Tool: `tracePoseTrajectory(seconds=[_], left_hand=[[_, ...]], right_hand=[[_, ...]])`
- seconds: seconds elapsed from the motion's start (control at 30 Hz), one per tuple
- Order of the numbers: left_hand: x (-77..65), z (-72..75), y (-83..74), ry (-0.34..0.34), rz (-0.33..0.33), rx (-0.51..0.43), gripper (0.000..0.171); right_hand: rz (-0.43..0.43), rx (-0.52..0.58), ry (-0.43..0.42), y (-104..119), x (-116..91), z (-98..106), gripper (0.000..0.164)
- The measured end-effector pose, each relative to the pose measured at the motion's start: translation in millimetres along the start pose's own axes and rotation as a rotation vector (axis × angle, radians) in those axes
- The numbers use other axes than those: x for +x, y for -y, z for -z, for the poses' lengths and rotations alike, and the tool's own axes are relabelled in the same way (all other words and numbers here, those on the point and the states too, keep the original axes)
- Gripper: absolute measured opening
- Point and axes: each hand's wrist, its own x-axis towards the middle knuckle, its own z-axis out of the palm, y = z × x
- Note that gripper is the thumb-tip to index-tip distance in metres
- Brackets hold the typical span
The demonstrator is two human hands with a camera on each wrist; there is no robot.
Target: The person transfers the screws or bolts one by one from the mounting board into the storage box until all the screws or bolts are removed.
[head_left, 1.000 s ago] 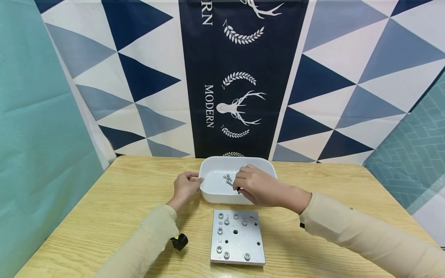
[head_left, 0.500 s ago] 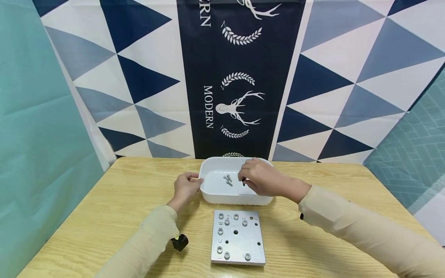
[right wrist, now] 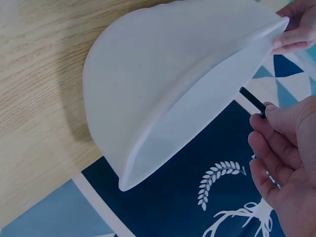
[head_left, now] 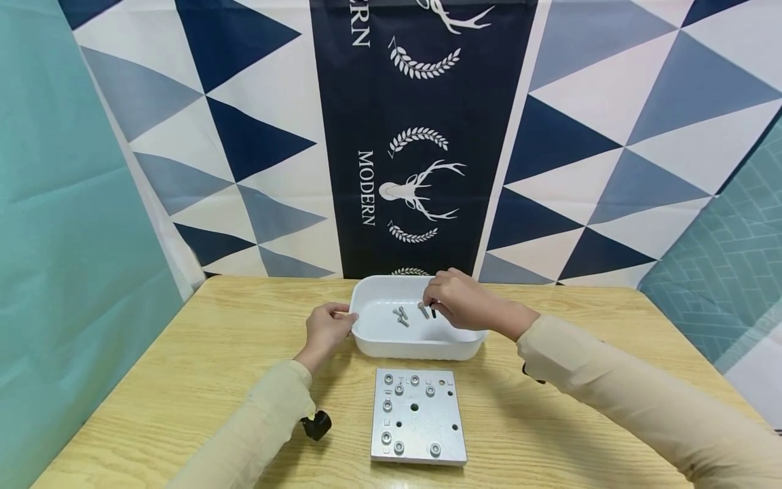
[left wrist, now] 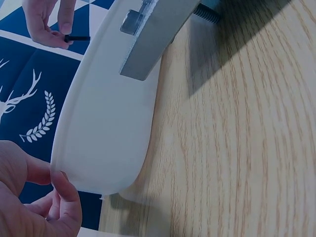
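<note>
At the back of the table stands a white plastic bin [head_left: 394, 348]. My left hand [head_left: 326, 333] pinches its left rim between thumb and fingers, as the left wrist view also shows. Over the bin's right part, my right hand [head_left: 461, 299] pinches a black screw [right wrist: 252, 101] between thumb and fingertips; the screw's threaded end sticks out. Several silver screws [head_left: 400, 316] lie on the bin floor, with one more screw [head_left: 423, 310] close to my right fingertips. Part of the bin's right side is hidden behind my right hand.
In front of the bin lies a square metal plate [head_left: 421, 435] with several socket-head screws and bare holes. A black wrist-camera piece [head_left: 316, 426] hangs below my left sleeve. A patterned cloth [head_left: 421, 136] rises behind the wooden table [head_left: 550, 407].
My right hand has moved right and slightly back over the bin, keeping the black screw. A screw on the bin floor beside its fingertips now shows. My left hand stays on the rim.
</note>
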Motion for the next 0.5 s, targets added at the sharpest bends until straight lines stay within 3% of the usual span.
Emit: tracePoseTrajectory(seconds=[0.5], left_hand=[[-1.7, 0.6, -0.5, 0.004, -0.013, -0.014, 0.026]], right_hand=[[-0.043, 0.032, 0.041, -14, 14, -9, 0.012]])
